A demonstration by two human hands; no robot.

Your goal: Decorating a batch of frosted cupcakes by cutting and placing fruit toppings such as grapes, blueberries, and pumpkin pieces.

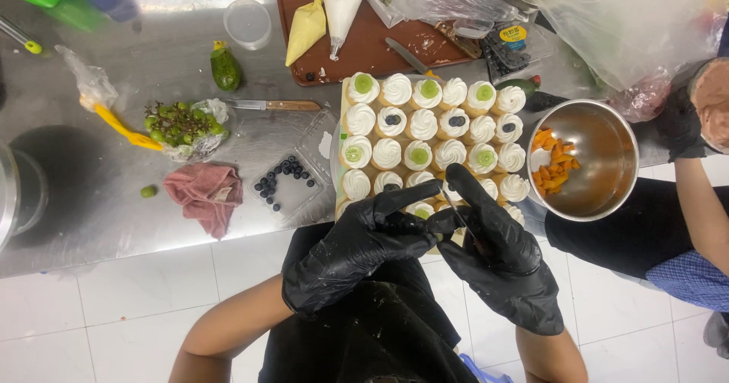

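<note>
Cupcakes [434, 136] fill a tray on the steel table [114, 201], rows of white piped swirls, some topped with a green grape slice or a dark blueberry. Both hands wear glossy black gloves and meet over the tray's near edge. Left hand [357, 250] is loosely curled, index finger stretched toward the right hand. Right hand [497, 258] pinches a thin blade-like tool [458, 212] between thumb and fingers — what the left fingertips hold, if anything, I cannot tell. Hands sit close over the front row, likely for fine topping work.

Clear plastic tub of blueberries [282, 182] sits just left of the tray, within easy reach. Further left: crumpled pink cloth [203, 195], bunch of small green grapes [178, 125] on plastic wrap, wooden-handled knife [275, 105]. Piping bags [326, 11] — one yellow, one white — lie on a brown board behind the tray. Right of the tray another person's gloved hand steadies a shiny round steel bowl [600, 136] with orange fruit pieces.
</note>
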